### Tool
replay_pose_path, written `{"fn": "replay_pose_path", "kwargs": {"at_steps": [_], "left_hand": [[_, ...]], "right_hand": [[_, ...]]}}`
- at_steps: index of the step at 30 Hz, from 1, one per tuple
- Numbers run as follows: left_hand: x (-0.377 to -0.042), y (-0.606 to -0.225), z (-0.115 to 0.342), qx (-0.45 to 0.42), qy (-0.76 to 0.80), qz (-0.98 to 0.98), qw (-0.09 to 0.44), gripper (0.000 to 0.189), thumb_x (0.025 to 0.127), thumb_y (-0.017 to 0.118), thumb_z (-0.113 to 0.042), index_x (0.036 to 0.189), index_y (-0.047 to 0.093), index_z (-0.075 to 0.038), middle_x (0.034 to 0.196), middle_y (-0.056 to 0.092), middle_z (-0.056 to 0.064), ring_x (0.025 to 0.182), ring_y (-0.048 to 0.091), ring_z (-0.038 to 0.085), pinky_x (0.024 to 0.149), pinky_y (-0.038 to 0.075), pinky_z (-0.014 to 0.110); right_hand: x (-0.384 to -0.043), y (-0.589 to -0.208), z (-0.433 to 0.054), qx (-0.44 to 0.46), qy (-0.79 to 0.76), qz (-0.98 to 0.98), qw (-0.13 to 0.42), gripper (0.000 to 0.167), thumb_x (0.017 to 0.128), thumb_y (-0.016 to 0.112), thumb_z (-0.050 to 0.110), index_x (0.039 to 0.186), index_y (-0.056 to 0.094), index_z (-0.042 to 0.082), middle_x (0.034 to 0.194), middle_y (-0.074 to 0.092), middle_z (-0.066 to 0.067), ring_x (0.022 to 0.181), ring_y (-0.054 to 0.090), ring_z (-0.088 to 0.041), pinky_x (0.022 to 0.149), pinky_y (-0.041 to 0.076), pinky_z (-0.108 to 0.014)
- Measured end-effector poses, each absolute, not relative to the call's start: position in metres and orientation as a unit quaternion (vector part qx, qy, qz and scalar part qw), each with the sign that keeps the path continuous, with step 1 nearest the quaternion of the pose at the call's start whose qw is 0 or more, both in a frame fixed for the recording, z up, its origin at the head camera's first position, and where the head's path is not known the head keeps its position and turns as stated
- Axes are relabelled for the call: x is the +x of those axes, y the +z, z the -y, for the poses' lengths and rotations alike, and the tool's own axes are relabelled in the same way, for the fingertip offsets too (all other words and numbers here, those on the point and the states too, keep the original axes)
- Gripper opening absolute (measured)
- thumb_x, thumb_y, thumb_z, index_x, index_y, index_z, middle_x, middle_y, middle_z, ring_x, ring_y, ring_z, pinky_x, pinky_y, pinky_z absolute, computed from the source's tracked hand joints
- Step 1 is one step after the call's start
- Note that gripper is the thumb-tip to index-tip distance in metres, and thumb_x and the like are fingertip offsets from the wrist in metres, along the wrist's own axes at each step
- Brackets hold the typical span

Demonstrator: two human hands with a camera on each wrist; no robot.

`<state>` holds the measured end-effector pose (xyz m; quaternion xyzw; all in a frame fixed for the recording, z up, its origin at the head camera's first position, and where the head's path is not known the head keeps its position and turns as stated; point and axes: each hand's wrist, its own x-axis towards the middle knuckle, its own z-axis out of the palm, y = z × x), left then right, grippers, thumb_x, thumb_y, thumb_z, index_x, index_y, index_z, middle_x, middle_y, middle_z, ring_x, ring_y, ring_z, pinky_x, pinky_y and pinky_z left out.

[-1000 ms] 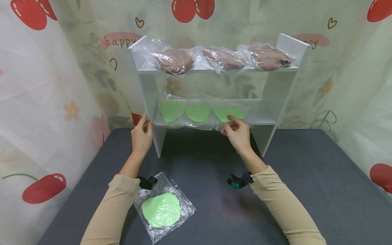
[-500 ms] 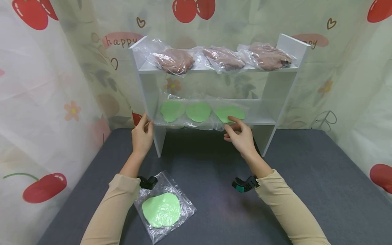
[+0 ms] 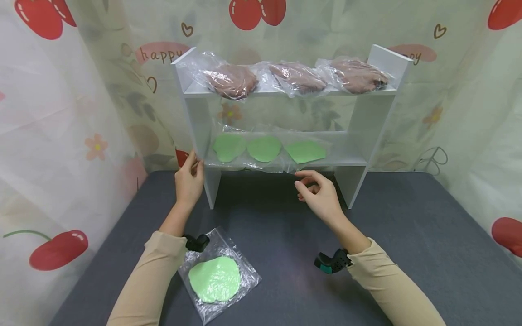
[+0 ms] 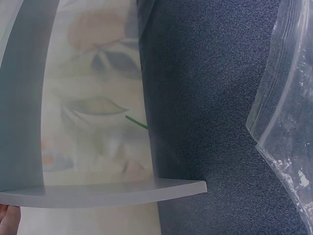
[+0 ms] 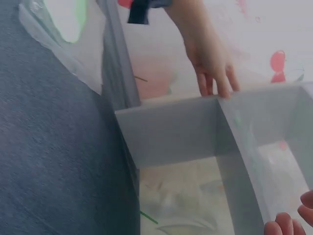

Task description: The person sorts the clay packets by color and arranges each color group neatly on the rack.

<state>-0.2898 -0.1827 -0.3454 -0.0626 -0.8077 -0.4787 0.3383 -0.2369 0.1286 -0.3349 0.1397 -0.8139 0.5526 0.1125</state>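
A white two-tier shelf rack [image 3: 367, 131] stands at the back of the table. My left hand [image 3: 189, 183] touches its left side panel; in the right wrist view, that left hand's [image 5: 210, 58] fingers are fairly straight against the panel. Just below the front edge of the lower shelf, my right hand [image 3: 322, 194] hovers with loosely curled fingers and nothing in them. Clear plastic bags with flat green pieces lie in a row on that shelf: a left one [image 3: 229, 147], a middle one [image 3: 264, 149] and a right one [image 3: 305, 151], its bag edge close above the right fingertips.
Three bagged brownish lumps sit on the top shelf: left lump [image 3: 234, 81], middle lump [image 3: 297, 78], right lump [image 3: 356, 74]. Another bagged green piece [image 3: 215, 280] lies on the dark table [image 3: 408, 253] beside the left forearm. Printed curtains [image 3: 94, 113] surround the table. A cable [image 3: 436, 156] hangs at right.
My right hand has drawn away from the right green piece's bag, down and towards me. The left hand, the shelf and the bags stay in place.
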Motion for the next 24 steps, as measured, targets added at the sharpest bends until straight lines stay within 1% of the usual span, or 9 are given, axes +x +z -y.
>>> {"fn": "replay_pose_path", "kwargs": {"at_steps": [4,7,10,12,14,16,19,22,24], "left_hand": [[-0.29,-0.346,0.183,-0.062,-0.475,0.81,0.338,0.047,0.094,0.052,-0.006,0.14,0.045,-0.013,0.129,0.057,0.021,0.109,0.061,0.038,0.088,0.053,0.048],[-0.29,-0.346,0.183,-0.062,-0.476,0.81,0.338,0.047,0.094,0.052,-0.006,0.14,0.045,-0.013,0.129,0.057,0.022,0.109,0.061,0.038,0.088,0.053,0.048],[-0.29,-0.346,0.183,-0.063,-0.477,0.808,0.339,0.047,0.094,0.052,-0.006,0.14,0.045,-0.013,0.127,0.057,0.023,0.109,0.061,0.038,0.088,0.053,0.048],[-0.29,-0.346,0.183,-0.063,-0.478,0.808,0.339,0.047,0.094,0.052,-0.006,0.14,0.045,-0.013,0.126,0.058,0.024,0.109,0.061,0.038,0.087,0.053,0.048],[-0.289,-0.346,0.183,-0.063,-0.477,0.808,0.339,0.047,0.094,0.052,-0.006,0.14,0.045,-0.013,0.126,0.058,0.024,0.108,0.061,0.038,0.087,0.053,0.048],[-0.289,-0.345,0.183,-0.063,-0.477,0.808,0.339,0.047,0.094,0.052,-0.006,0.14,0.045,-0.013,0.126,0.058,0.024,0.109,0.061,0.038,0.088,0.053,0.048],[-0.289,-0.345,0.183,-0.062,-0.477,0.809,0.338,0.047,0.094,0.052,-0.006,0.14,0.044,-0.013,0.127,0.058,0.023,0.109,0.061,0.038,0.088,0.053,0.047],[-0.29,-0.345,0.183,-0.059,-0.476,0.811,0.335,0.047,0.094,0.052,-0.006,0.14,0.044,-0.013,0.127,0.057,0.023,0.11,0.06,0.038,0.089,0.052,0.047],[-0.29,-0.345,0.183,-0.057,-0.475,0.813,0.332,0.047,0.094,0.052,-0.007,0.14,0.044,-0.013,0.127,0.057,0.023,0.111,0.06,0.037,0.089,0.052,0.047]], "right_hand": [[-0.229,-0.343,-0.124,0.163,0.543,0.817,0.103,0.024,0.091,0.06,0.015,0.114,0.063,0.009,0.091,0.061,-0.014,0.065,0.063,-0.002,0.066,0.057,-0.024],[-0.224,-0.35,-0.118,0.186,0.535,0.82,0.08,0.023,0.091,0.061,0.014,0.113,0.063,0.008,0.089,0.063,-0.014,0.067,0.064,-0.01,0.064,0.055,-0.024],[-0.22,-0.358,-0.11,0.214,0.521,0.825,0.051,0.024,0.09,0.062,0.014,0.113,0.063,0.007,0.089,0.063,-0.013,0.07,0.064,-0.02,0.06,0.052,-0.023],[-0.217,-0.364,-0.105,0.231,0.509,0.829,0.029,0.026,0.089,0.063,0.015,0.114,0.062,0.007,0.089,0.063,-0.012,0.071,0.064,-0.024,0.058,0.049,-0.022],[-0.214,-0.37,-0.1,0.245,0.497,0.832,0.01,0.027,0.089,0.064,0.016,0.115,0.061,0.008,0.09,0.063,-0.011,0.072,0.063,-0.022,0.057,0.048,-0.022],[-0.211,-0.375,-0.095,0.26,0.487,0.834,-0.005,0.028,0.088,0.064,0.016,0.115,0.061,0.008,0.091,0.064,-0.01,0.072,0.062,-0.017,0.058,0.049,-0.022],[-0.207,-0.382,-0.087,0.28,0.477,0.833,-0.023,0.03,0.087,0.065,0.016,0.115,0.061,0.008,0.093,0.064,-0.011,0.073,0.062,-0.011,0.064,0.053,-0.023],[-0.203,-0.387,-0.081,0.296,0.473,0.829,-0.047,0.033,0.087,0.066,0.017,0.118,0.059,0.007,0.097,0.064,-0.014,0.077,0.062,-0.012,0.071,0.055,-0.026],[-0.2,-0.391,-0.077,0.305,0.469,0.826,-0.064,0.035,0.088,0.065,0.018,0.12,0.057,0.007,0.101,0.062,-0.016,0.08,0.063,-0.014,0.073,0.056,-0.026]]}}
